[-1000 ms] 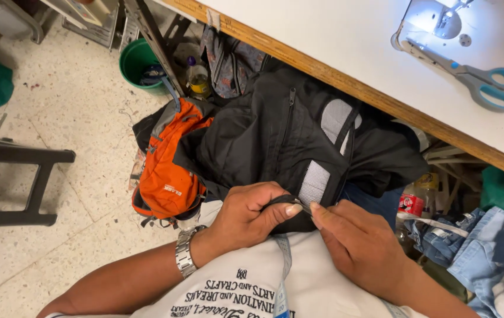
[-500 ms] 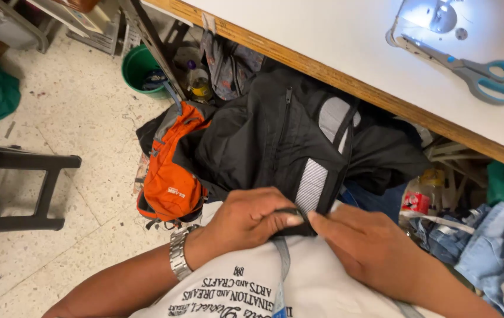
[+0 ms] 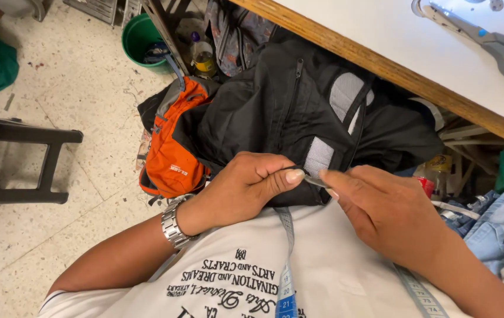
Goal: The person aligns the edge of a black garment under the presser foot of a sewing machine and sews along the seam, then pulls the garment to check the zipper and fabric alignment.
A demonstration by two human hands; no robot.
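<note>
A black backpack with grey mesh panels lies on my lap, its top toward the table. My left hand, with a metal watch on the wrist, is closed on the bag's near edge, thumb against forefinger. My right hand meets it from the right. A thin grey strip runs between the fingertips of both hands; I cannot tell what it is. A blue measuring tape hangs from my neck over my white printed shirt.
An orange bag sits left of the backpack. Blue-handled scissors lie on the white table with a wooden edge. On the floor are a green bucket, a bottle and a black stool. Denim is piled at right.
The view has shifted slightly. Both hands stay at the bag's near edge. My fingertips have drawn a little apart, and the thin grey strip now shows between them.
</note>
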